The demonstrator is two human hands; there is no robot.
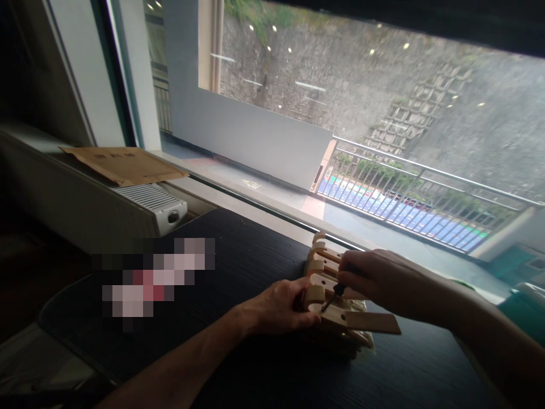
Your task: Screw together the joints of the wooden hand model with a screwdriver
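Several pale pieces with curled ends and small round holes, perhaps wooden, form a row of hooks (315, 294) on the dark table (238, 244). Pale, frayed material (365, 339) shows beneath them. My left hand (281, 307) grips the curled end of the nearest hook, thumb in front and fingers behind. In my right hand (374, 278) is a screwdriver (339, 289), its dark handle mostly covered by the fingers. Its thin shaft slants down to the left, and the tip meets the nearest hook close to the curl. Whether a screw is there is too small to tell.
A brown paper envelope (128, 165) lies on a white vented unit (149, 196) at the left. Beyond the table's far edge is a large window (340, 102). A pixelated patch (170, 270) covers something on the table's left. Something teal (522, 307) stands at the right.
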